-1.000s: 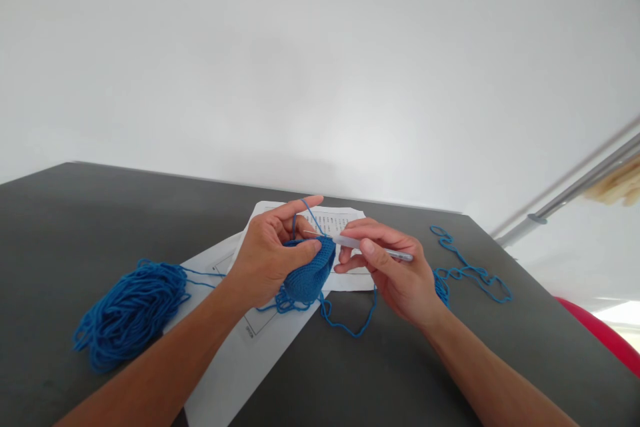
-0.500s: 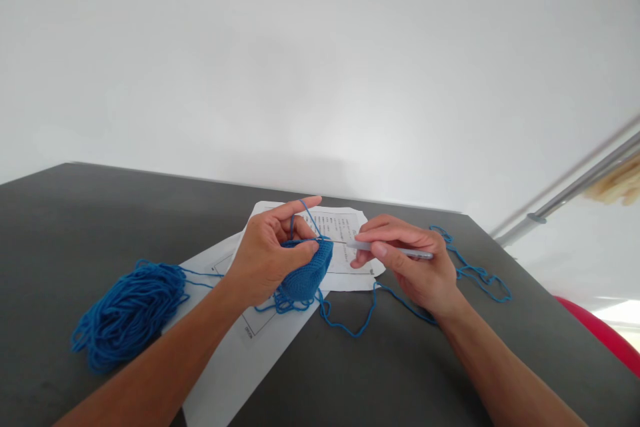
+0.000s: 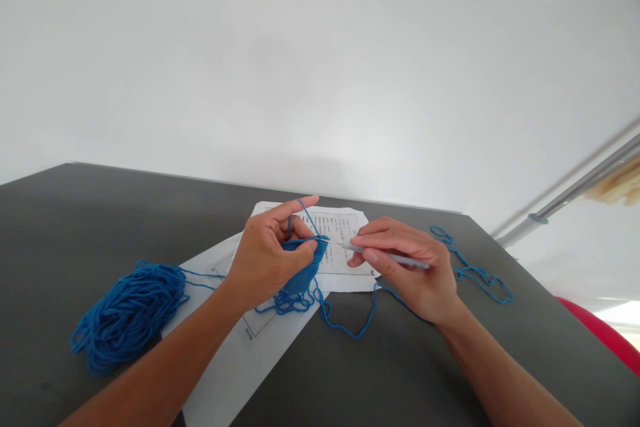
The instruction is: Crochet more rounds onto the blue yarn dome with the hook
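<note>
Between thumb and fingers, my left hand (image 3: 267,250) pinches a blue crocheted piece (image 3: 303,277) by its upper edge. A strand of blue yarn (image 3: 307,215) runs over the raised index finger down to that edge. My right hand (image 3: 413,263) is closed around the pale grey handle of a crochet hook (image 3: 390,255). The thin metal end of the hook points left and meets the top edge of the piece. Part of the crocheted piece is hidden behind my left thumb and palm.
A blue yarn skein (image 3: 133,313) lies at the left on the dark table (image 3: 350,380). Printed sheets (image 3: 353,273) lie under my hands. Loose yarn (image 3: 483,277) curls at the right. A white wall (image 3: 320,80) rises behind; a metal rail (image 3: 575,190) stands at the right.
The crocheted piece has tilted and shifted slightly left with my left hand. My right hand and the hook have moved slightly left, with the handle a little lower.
</note>
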`<state>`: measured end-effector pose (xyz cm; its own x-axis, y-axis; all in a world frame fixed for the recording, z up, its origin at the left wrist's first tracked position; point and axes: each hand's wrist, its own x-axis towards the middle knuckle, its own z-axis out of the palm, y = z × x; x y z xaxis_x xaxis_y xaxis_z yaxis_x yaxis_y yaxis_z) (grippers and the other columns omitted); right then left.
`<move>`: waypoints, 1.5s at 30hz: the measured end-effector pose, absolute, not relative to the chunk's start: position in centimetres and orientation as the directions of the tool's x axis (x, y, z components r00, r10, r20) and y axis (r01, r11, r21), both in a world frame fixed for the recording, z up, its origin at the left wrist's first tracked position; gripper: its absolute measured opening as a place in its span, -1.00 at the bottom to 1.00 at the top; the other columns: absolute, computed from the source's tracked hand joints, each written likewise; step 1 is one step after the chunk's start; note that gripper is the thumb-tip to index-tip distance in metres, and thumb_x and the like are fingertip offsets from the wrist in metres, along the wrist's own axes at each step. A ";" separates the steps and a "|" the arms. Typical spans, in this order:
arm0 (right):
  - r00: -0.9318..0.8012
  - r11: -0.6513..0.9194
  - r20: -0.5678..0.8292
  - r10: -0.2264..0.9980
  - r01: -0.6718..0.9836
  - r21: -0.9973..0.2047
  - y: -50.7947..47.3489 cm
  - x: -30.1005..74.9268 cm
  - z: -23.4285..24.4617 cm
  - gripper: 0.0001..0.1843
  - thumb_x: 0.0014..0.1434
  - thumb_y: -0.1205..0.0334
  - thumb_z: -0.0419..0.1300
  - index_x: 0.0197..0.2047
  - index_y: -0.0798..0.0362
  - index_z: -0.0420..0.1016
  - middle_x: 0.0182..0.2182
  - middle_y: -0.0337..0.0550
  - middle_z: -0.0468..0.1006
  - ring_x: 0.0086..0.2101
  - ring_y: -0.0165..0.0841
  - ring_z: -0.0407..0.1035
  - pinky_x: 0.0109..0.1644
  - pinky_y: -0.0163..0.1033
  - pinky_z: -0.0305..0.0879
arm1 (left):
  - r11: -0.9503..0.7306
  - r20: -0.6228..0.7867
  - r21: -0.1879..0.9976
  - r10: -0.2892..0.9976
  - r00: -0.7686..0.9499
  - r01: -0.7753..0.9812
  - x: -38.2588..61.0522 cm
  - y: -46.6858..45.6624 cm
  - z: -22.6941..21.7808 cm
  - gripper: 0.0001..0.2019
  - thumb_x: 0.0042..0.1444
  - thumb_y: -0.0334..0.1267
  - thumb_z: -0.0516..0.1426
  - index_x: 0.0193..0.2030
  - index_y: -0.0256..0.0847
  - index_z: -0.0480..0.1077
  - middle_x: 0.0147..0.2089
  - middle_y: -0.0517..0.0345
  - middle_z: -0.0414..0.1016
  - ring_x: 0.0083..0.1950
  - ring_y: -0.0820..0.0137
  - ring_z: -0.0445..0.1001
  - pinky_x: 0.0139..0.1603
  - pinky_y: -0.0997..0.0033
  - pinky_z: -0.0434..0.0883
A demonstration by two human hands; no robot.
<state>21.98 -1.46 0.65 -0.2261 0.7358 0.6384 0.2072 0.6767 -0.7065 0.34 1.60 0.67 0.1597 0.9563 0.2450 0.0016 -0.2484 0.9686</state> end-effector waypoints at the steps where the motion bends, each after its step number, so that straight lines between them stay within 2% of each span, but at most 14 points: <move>1: -0.226 0.684 0.645 0.729 0.228 -0.693 -1.5 21.9 0.7 -0.81 0.27 0.31 0.33 -0.09 -0.08 0.74 -0.31 -0.07 0.67 -0.33 -0.24 0.58 -0.31 -0.11 0.58 | -0.262 0.256 0.965 0.955 0.149 0.025 0.4 1.6 0.6 -0.36 -0.10 -0.39 0.34 0.22 -0.30 0.53 -0.45 0.25 0.53 -0.44 0.43 0.44 -0.42 0.47 0.39; 8: -0.258 0.753 0.719 0.646 0.371 -0.543 -1.5 21.5 0.2 -0.76 0.27 0.36 0.31 -0.05 -0.08 0.72 -0.25 -0.05 0.66 -0.29 -0.25 0.57 -0.24 -0.12 0.58 | -0.295 0.287 0.933 0.956 0.066 0.205 0.8 1.5 0.3 -0.43 -0.01 -0.31 0.33 0.20 -0.35 0.53 -0.40 0.17 0.63 -0.43 0.39 0.45 -0.37 0.40 0.41; 12: -0.258 0.777 0.766 0.589 0.442 -0.448 -1.3 21.0 -0.6 -0.71 0.28 0.37 0.29 0.01 -0.10 0.69 -0.22 -0.04 0.66 -0.27 -0.26 0.57 -0.24 -0.16 0.56 | -0.275 0.275 0.934 0.961 0.030 0.230 0.9 1.6 0.6 -0.50 0.00 -0.30 0.33 0.13 -0.35 0.58 -0.43 0.17 0.65 -0.47 0.39 0.43 -0.40 0.39 0.38; 16: -0.241 0.781 0.788 0.567 0.461 -0.421 -1.0 20.4 -1.5 -0.69 0.28 0.38 0.28 0.03 -0.12 0.67 -0.20 -0.04 0.64 -0.25 -0.26 0.56 -0.23 -0.18 0.55 | -0.274 0.272 0.935 0.961 0.039 0.224 0.9 1.8 0.6 -0.50 0.00 -0.27 0.35 0.12 -0.34 0.58 -0.41 0.14 0.68 -0.47 0.36 0.46 -0.40 0.38 0.38; 21: -0.221 0.764 0.766 0.604 0.432 -0.479 -0.8 19.6 -2.9 -0.70 0.31 0.36 0.24 0.05 -0.11 0.65 -0.15 -0.03 0.59 -0.19 -0.25 0.53 -0.13 -0.13 0.55 | -0.324 0.299 0.923 0.944 0.143 0.209 1.2 1.4 -0.1 -0.53 0.08 -0.26 0.32 0.15 -0.33 0.56 -0.37 0.11 0.70 -0.37 0.32 0.53 -0.24 0.33 0.45; 23: -0.185 0.733 0.732 0.656 0.390 -0.558 -1.0 19.3 -3.4 -0.72 0.33 0.31 0.24 0.06 -0.11 0.62 -0.07 -0.02 0.55 -0.13 -0.25 0.51 -0.08 -0.10 0.56 | -0.340 0.318 0.925 0.937 0.142 0.172 1.2 1.3 -0.4 -0.52 0.09 -0.25 0.32 0.18 -0.32 0.55 -0.34 0.10 0.71 -0.34 0.30 0.55 -0.20 0.31 0.46; 26: -0.147 0.628 0.615 0.775 0.300 -0.718 -1.4 18.9 -3.7 -0.74 0.36 0.19 0.23 0.09 -0.11 0.56 0.10 -0.01 0.43 -0.15 -0.30 0.46 -0.15 -0.15 0.60 | -0.355 0.343 0.931 0.931 0.123 0.090 1.1 1.0 -0.6 -0.51 0.09 -0.26 0.33 0.19 -0.30 0.53 -0.31 0.11 0.71 -0.27 0.29 0.58 -0.10 0.31 0.47; 29: -0.172 0.565 0.541 0.823 0.166 -0.808 -1.8 18.5 -3.5 -0.72 0.37 0.08 0.21 0.11 -0.09 0.51 0.17 -0.01 0.38 -0.12 -0.30 0.45 -0.18 -0.20 0.62 | -0.348 0.343 0.937 0.932 0.116 0.024 1.3 0.6 -0.4 -0.50 0.07 -0.26 0.34 0.18 -0.31 0.53 -0.30 0.11 0.71 -0.28 0.30 0.60 -0.12 0.33 0.48; 33: -0.172 0.549 0.527 0.832 0.113 -0.828 -2.2 18.4 -2.8 -0.69 0.38 -0.01 0.18 0.05 -0.02 0.48 0.06 -0.04 0.48 -0.23 -0.37 0.50 -0.18 -0.19 0.63 | -0.347 0.344 0.938 0.930 0.127 0.004 1.7 -0.2 0.1 -0.52 0.03 -0.28 0.35 0.13 -0.35 0.55 -0.34 0.10 0.70 -0.30 0.28 0.60 -0.18 0.35 0.47; 36: -0.158 0.525 0.507 0.847 0.101 -0.845 -2.7 18.5 -2.2 -0.65 0.35 -0.06 0.20 0.02 0.02 0.48 -0.11 -0.09 0.56 -0.30 -0.37 0.54 -0.16 -0.16 0.64 | -0.337 0.334 0.941 0.933 0.134 -0.003 2.0 -0.7 0.3 -0.52 0.02 -0.29 0.36 0.11 -0.36 0.55 -0.31 0.07 0.70 -0.28 0.28 0.59 -0.15 0.33 0.48; 39: -0.157 0.527 0.509 0.847 0.108 -0.843 -3.5 18.7 -1.4 -0.61 0.30 -0.10 0.23 -0.01 0.03 0.50 -0.19 -0.12 0.59 -0.35 -0.36 0.55 -0.20 -0.15 0.65 | -0.311 0.308 0.950 0.940 0.148 -0.006 2.3 -1.2 0.3 -0.53 0.08 -0.26 0.36 0.13 -0.36 0.51 -0.25 0.05 0.68 -0.25 0.22 0.60 -0.14 0.25 0.52; 41: -0.154 0.542 0.524 0.838 0.118 -0.832 -4.3 18.7 -0.9 -0.60 0.28 -0.12 0.25 -0.03 0.02 0.51 -0.20 -0.12 0.61 -0.37 -0.36 0.54 -0.23 -0.16 0.65 | -0.298 0.293 0.955 0.943 0.161 0.007 2.5 -1.6 0.5 -0.60 0.23 -0.19 0.29 0.15 -0.29 0.47 0.01 -0.04 0.61 -0.07 0.17 0.60 -0.04 0.11 0.56; 42: -0.150 0.552 0.534 0.832 0.124 -0.825 -4.8 18.7 -0.6 -0.61 0.27 -0.12 0.25 -0.04 0.02 0.52 -0.20 -0.12 0.61 -0.37 -0.35 0.54 -0.23 -0.16 0.65 | -0.293 0.286 0.956 0.943 0.171 0.016 2.6 -1.9 0.6 -0.64 0.33 -0.15 0.22 0.20 -0.22 0.42 0.18 -0.06 0.50 0.05 0.16 0.56 0.02 0.02 0.56; 45: -0.136 0.582 0.567 0.812 0.138 -0.801 -6.4 18.6 0.1 -0.62 0.27 -0.11 0.25 -0.06 0.03 0.52 -0.19 -0.10 0.62 -0.36 -0.34 0.54 -0.23 -0.15 0.65 | -0.294 0.286 0.955 0.943 0.170 0.023 2.7 -3.3 1.2 -0.62 0.33 -0.15 0.21 0.23 -0.21 0.41 0.22 -0.07 0.47 0.09 0.14 0.54 0.05 -0.02 0.55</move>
